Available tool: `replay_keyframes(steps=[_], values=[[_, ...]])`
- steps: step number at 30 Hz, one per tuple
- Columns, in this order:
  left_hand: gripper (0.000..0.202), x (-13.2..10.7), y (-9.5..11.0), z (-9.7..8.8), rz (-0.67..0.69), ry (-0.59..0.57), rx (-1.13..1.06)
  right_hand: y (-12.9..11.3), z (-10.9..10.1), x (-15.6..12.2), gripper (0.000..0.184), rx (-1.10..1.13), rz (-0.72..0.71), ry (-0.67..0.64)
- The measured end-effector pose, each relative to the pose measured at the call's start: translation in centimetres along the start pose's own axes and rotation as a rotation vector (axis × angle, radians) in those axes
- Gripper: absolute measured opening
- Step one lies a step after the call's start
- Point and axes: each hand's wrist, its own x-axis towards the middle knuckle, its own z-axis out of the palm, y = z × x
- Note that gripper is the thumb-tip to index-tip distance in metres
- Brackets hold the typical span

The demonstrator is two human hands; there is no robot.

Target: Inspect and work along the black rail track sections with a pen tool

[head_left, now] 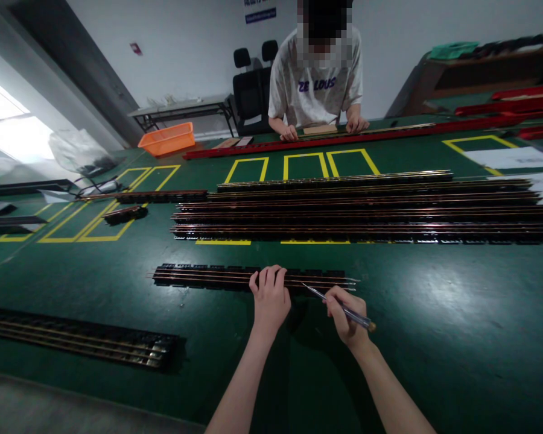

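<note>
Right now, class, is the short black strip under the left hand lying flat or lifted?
Lying flat: the short black strip rests full length on the green table, left hand resting on top.

White wall (199, 36), black chairs (248, 84), grey side table (181, 108), bright window (0, 102) left

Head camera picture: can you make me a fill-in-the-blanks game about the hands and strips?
The left hand rests on the short strip, which lies on a ___ table.
The thin tool in the right hand points toward the ___ hand.
The far crate is ___.
Missing words: green, left, orange.
</note>
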Motion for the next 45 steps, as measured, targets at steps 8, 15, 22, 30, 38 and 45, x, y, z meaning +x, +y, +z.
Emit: replay_keyframes(steps=[8,15,22,30,38,45], values=[[0.032,-0.02,-0.07,0.12,0.001,-0.008,-0.019,0.02,-0.05,0.08,0.027,0.014,0.010,-0.004],[0.032,0.12,0.07,-0.03,-0.002,-0.017,-0.020,0.51,-0.08,-0.03,0.028,-0.015,0.019,-0.009],[0.032,-0.01,-0.07,-0.02,-0.005,-0.031,-0.062,0.35,-0.08,-0.03,0.028,-0.014,-0.010,0.001],[0.032,0.11,-0.01,-0.25,-0.010,-0.055,-0.112,0.26,-0.11,0.12,0.028,-0.034,-0.013,0.006],[0.035,0.18,0.11,-0.60,-0.007,-0.066,-0.104,0.25,-0.14,0.01,0.028,-0.042,-0.003,0.002],[0.036,0.26,0.08,-0.73,-0.007,-0.069,-0.091,0.21,0.09,0.06,0.028,-0.039,-0.003,0.006]])
